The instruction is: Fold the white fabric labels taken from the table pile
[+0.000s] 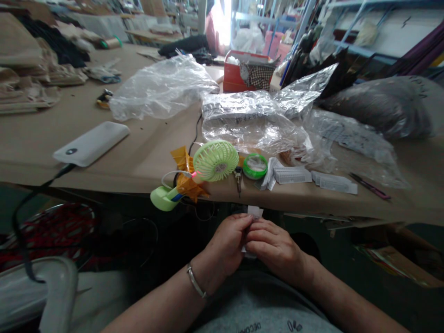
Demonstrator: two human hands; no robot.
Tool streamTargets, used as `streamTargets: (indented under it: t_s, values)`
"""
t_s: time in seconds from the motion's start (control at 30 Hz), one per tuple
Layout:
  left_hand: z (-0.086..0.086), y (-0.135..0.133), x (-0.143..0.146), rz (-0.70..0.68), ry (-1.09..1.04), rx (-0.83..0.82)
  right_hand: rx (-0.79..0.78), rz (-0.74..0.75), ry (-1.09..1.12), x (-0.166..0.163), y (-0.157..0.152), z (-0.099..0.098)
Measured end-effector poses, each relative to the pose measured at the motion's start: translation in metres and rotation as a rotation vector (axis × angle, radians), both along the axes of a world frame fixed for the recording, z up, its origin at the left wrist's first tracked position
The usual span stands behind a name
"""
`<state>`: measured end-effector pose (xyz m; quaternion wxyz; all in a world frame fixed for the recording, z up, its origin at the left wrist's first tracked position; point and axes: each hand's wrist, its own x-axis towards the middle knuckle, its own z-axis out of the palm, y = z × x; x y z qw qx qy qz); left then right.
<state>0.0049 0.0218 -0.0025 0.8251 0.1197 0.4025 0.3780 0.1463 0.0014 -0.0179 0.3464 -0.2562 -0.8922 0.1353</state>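
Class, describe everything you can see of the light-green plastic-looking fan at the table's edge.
The light-green, plastic-looking fan has a round, slatted head, tilted, and a rounded base that appears to jut past the front edge of the brown-covered table. Blue shows on its stem. A thin white cable meets it near a glowing red light. Shiny orange-brown tape covers part of the stem. Whether it is spinning cannot be told.

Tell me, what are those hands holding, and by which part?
The left hand and right hand hold something white between them; its far end sticks out, and the hands hide the exact grip.
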Motion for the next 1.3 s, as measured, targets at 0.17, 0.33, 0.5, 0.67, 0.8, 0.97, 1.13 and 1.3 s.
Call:
streamTargets:
  t_s: [0.17, 0.33, 0.5, 0.67, 0.8, 0.97, 1.13, 1.3]
  values:
    - [0.001, -0.002, 0.000, -0.009, -0.064, 0.000, -0.005, -0.003, 0.017, -0.001, 0.001, 0.000]
    - [-0.005, -0.003, 0.000, -0.027, -0.052, 0.009, -0.033, 0.016, 0.036, -0.001, -0.003, 0.000]
    - [0.000, -0.005, -0.007, -0.112, 0.018, 0.001, -0.207, -0.198, 0.309, 0.014, -0.007, -0.001]
    - [0.009, -0.010, -0.010, -0.302, 0.028, 0.036, -0.884, -0.229, 0.575, 0.030, 0.011, -0.010]
    - [0.007, -0.014, -0.009, -0.387, -0.019, 0.077, -1.360, 0.199, 0.629, 0.030, 0.026, -0.017]
    - [0.003, -0.016, -0.010, -0.402, 0.012, 0.089, -1.465, 0.311, 0.730, 0.020, 0.028, -0.023]
    - [0.000, -0.016, -0.009, -0.395, 0.059, 0.127, -1.494, 0.235, 0.804, 0.014, 0.024, -0.026]
    - [-0.001, -0.014, -0.010, -0.342, 0.069, 0.149, -1.272, -0.042, 0.642, 0.016, 0.017, -0.014]
